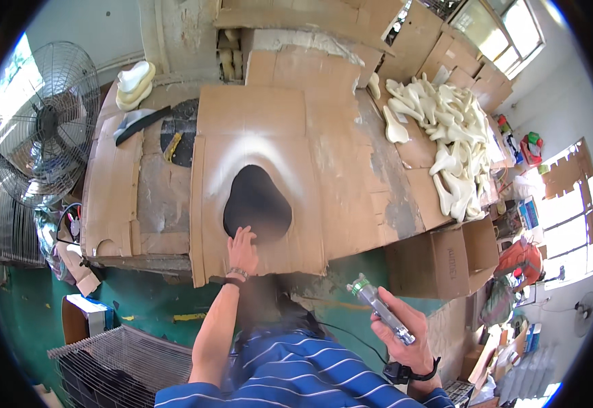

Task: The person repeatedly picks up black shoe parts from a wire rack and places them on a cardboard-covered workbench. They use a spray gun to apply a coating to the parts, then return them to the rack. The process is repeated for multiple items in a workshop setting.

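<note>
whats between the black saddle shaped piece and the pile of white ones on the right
In the head view, only bare cardboard sheeting lies between the black piece and the white pile; nothing stands on that stretch.

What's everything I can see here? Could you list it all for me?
black saddle-shaped piece: one, black, on the cardboard sheet at the table's middle
cardboard sheet: several, brown, covering the table
cream moulded pieces: a large pile, cream, table's right end
fan: one, metal grey, far left
cardboard box: one, brown, beside the table at right
wire rack: one, grey, floor at lower left
spray gun: one, silvery with green cap, in the right hand
left hand: on the black piece's near edge
right hand: gripping the spray gun
</note>
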`<state>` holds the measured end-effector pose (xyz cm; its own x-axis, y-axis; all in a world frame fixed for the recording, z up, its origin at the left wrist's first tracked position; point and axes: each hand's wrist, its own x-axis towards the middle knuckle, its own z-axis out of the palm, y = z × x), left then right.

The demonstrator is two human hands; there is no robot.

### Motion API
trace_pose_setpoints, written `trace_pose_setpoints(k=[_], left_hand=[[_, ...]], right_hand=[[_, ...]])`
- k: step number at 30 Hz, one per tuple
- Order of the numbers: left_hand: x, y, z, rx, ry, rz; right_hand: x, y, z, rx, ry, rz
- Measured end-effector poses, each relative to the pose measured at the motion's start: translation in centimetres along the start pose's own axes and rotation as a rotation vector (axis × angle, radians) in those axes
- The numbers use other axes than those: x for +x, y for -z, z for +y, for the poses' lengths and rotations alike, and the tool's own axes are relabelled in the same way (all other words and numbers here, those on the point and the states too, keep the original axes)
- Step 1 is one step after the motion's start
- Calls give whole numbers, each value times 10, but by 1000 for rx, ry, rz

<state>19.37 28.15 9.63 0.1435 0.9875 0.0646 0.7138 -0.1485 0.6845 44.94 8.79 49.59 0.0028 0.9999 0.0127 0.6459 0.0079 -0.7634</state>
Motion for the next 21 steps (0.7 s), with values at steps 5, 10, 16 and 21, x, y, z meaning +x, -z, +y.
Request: trace_pose_setpoints(k=[5,10,16,21], left_hand=[[-21,27,6,-205,-72,226],[-98,58,-24,-453,333,234],[-208,45,-127,-258,640,86],[-314,2,-212,-232,1055,-250]], right_hand=[[-7,18,2,-70,-29,-101],[2,11,-2,5,18,-282],[25,6,6,12,40,-101],[16,20,19,-21,6,-30]])
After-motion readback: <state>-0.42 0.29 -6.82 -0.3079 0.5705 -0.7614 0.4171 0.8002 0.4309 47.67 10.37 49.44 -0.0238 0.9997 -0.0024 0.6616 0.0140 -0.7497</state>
